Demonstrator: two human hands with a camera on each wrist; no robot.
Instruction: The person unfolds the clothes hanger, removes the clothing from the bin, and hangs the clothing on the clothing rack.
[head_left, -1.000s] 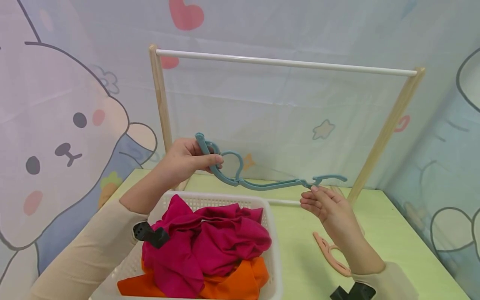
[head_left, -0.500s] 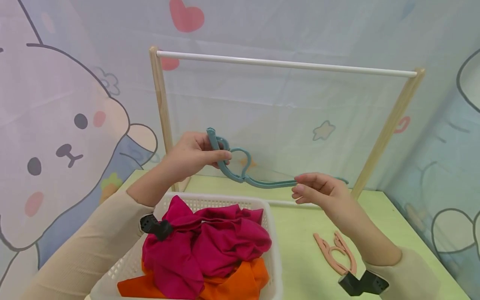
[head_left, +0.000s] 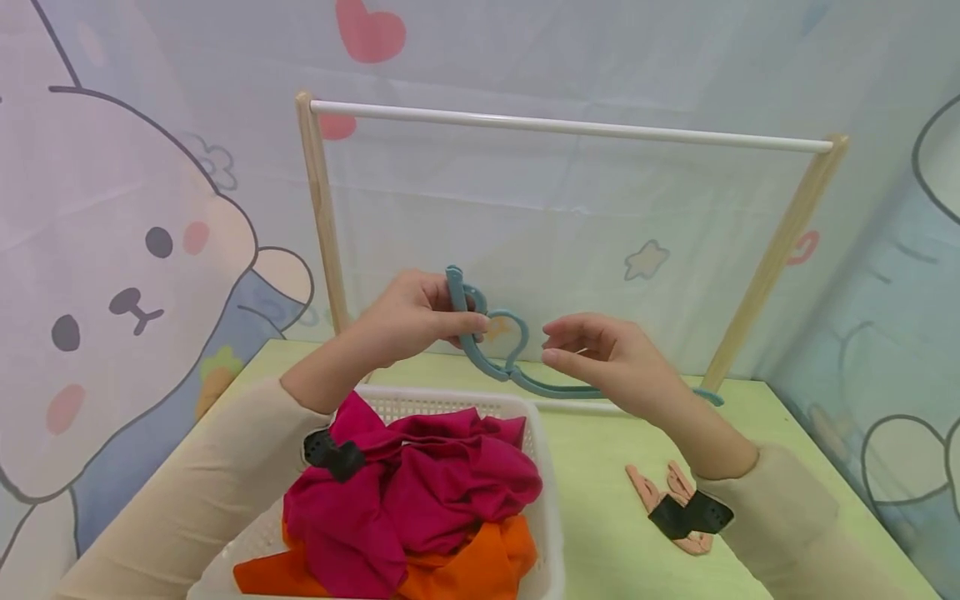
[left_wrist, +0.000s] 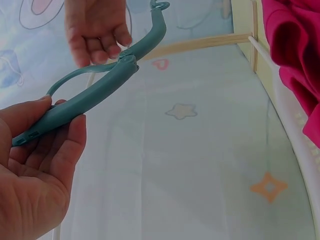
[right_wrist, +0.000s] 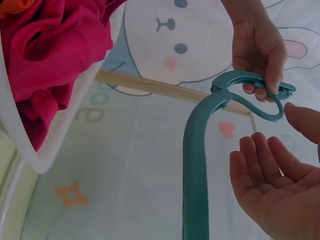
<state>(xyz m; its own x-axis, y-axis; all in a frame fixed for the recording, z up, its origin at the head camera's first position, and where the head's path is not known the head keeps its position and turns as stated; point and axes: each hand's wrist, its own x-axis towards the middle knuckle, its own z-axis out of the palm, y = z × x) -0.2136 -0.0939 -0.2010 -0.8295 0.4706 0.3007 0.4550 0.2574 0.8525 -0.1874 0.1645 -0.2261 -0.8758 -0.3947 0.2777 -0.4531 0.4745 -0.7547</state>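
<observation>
My left hand [head_left: 412, 321] grips one end of a blue folding hanger [head_left: 551, 390], thumb on its near side; the left wrist view shows this hand [left_wrist: 45, 175] pinching the hanger [left_wrist: 95, 95]. The hanger's other arm stretches to the right, passing behind my right hand. My right hand [head_left: 611, 358] is near the hanger's middle, fingers relaxed and slightly bent, holding nothing. In the right wrist view a gap shows between this hand [right_wrist: 275, 185] and the hanger [right_wrist: 196, 165].
A white basket [head_left: 551, 500] holds magenta cloth [head_left: 435, 467] and orange cloth [head_left: 487, 558]. A rack with a white top bar [head_left: 570, 127] and wooden posts stands behind. A peach folding hanger [head_left: 693, 543] lies on the green table [head_left: 600, 517], partly hidden by the right wrist camera.
My right hand has let go of the hanger's far end and moved left toward its middle. My left hand has carried the hanger to the right, and its far end hangs lower.
</observation>
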